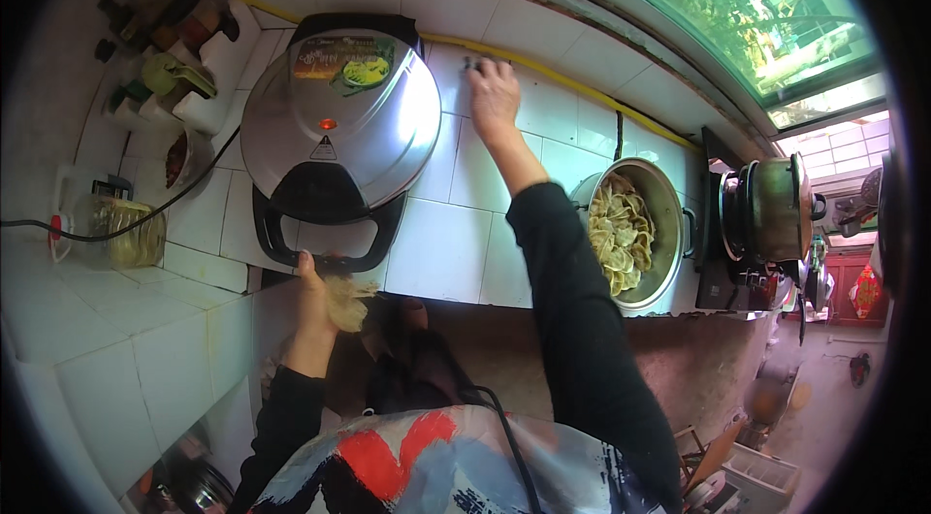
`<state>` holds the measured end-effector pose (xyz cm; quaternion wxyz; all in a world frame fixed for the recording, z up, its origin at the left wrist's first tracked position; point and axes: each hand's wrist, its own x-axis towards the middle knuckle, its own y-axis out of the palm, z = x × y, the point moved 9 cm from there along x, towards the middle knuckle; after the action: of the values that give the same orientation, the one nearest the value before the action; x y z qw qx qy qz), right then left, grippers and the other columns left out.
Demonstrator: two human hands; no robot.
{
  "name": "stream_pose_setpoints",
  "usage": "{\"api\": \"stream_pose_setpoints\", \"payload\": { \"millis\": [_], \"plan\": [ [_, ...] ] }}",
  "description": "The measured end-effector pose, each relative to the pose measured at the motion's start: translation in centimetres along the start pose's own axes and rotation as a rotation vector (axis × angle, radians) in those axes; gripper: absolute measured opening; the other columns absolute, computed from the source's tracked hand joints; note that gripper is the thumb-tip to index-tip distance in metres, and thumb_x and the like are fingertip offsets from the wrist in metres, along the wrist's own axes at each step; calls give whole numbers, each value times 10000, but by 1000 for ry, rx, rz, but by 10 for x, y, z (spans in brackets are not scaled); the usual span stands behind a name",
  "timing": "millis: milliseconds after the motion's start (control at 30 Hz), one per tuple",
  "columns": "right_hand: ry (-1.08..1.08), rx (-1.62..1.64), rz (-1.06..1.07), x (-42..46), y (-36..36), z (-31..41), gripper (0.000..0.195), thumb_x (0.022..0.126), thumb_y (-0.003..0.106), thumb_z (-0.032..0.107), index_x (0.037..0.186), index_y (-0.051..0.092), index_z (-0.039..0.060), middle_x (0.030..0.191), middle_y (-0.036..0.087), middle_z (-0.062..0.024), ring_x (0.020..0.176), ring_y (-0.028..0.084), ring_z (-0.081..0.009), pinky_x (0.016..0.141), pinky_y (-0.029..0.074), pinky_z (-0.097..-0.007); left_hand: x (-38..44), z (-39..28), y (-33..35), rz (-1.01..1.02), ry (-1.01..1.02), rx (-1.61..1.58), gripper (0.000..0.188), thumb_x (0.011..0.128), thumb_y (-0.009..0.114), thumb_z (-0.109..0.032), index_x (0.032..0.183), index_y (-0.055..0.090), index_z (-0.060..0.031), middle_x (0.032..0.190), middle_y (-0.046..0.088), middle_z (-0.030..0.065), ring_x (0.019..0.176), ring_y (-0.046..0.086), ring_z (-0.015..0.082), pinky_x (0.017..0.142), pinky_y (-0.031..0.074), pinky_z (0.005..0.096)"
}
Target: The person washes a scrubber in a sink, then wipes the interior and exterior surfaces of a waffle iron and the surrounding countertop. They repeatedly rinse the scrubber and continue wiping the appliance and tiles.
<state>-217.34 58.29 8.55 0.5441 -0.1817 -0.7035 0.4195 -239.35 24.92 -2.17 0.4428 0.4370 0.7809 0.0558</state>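
Note:
A round electric griddle (338, 125) with a silver lid stands on the tiled counter, its lid down and its orange lamp lit. My left hand (314, 299) is at the front handle (345, 263), thumb up against it. In that hand is a pale, fibrous scrubbing pad (350, 301), which looks like loofah. My right hand (495, 96) reaches to the back of the counter, right of the griddle. Its fingers are bent down at a small dark object (469, 64); whether they grip it is hidden.
Right of my arm, a metal pot (668, 223) holds several flat dumplings (620, 234). Beyond it, a lidded pot (774, 208) sits on a stove. A yellow hose (560, 82) runs along the back wall. At left are a black cord (185, 183), a bowl (195, 157) and a jar (138, 232).

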Motion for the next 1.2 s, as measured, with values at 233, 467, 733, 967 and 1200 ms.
{"api": "stream_pose_setpoints", "payload": {
  "millis": [233, 467, 733, 967, 1200],
  "plan": [
    [-345, -297, 316, 15, 55, -37, 160, 819, 552, 188, 900, 687, 163, 980, 621, 12, 1009, 527, -199, 774, 437, -363, -3, -2, 11, -10, 60, 11, 655, 794, 546, -743, 931, 599, -105, 846, 580, 3, 732, 528, 132, 657, 458, 280],
    [335, -315, 609, -24, 30, -127, 332, 859, 538, 245, 1158, 629, 135, 1183, 573, -59, 1184, 476, -245, 929, 410, -436, -1, 1, 15, 96, 57, -46, 578, 869, 507, -670, 962, 572, -103, 892, 580, 14, 765, 552, 148, 695, 483, 304],
    [1073, -199, 471, -120, -37, -122, 305, 883, 561, 217, 1165, 584, 101, 1241, 480, -110, 1157, 471, -289, 935, 398, -466, 0, 6, 24, 68, 16, -64, 609, 859, 501, -686, 977, 561, -92, 786, 548, 38, 660, 549, 175, 573, 494, 350],
    [776, -3, 265, -176, -85, 1, 226, 805, 635, 119, 1030, 622, 142, 1147, 534, -70, 1088, 497, -290, 923, 405, -428, 19, 26, 35, 87, 22, -92, 645, 802, 570, -707, 989, 541, -90, 789, 544, 64, 605, 564, 206, 566, 531, 376],
    [400, 318, 383, -335, -215, 69, 317, 696, 660, -7, 988, 628, 115, 1028, 602, -84, 987, 565, -306, 813, 499, -397, 4, 27, 60, 183, 32, -86, 703, 781, 541, -760, 1002, 528, -92, 826, 531, 62, 681, 615, 242, 606, 543, 398]
  ]
}}
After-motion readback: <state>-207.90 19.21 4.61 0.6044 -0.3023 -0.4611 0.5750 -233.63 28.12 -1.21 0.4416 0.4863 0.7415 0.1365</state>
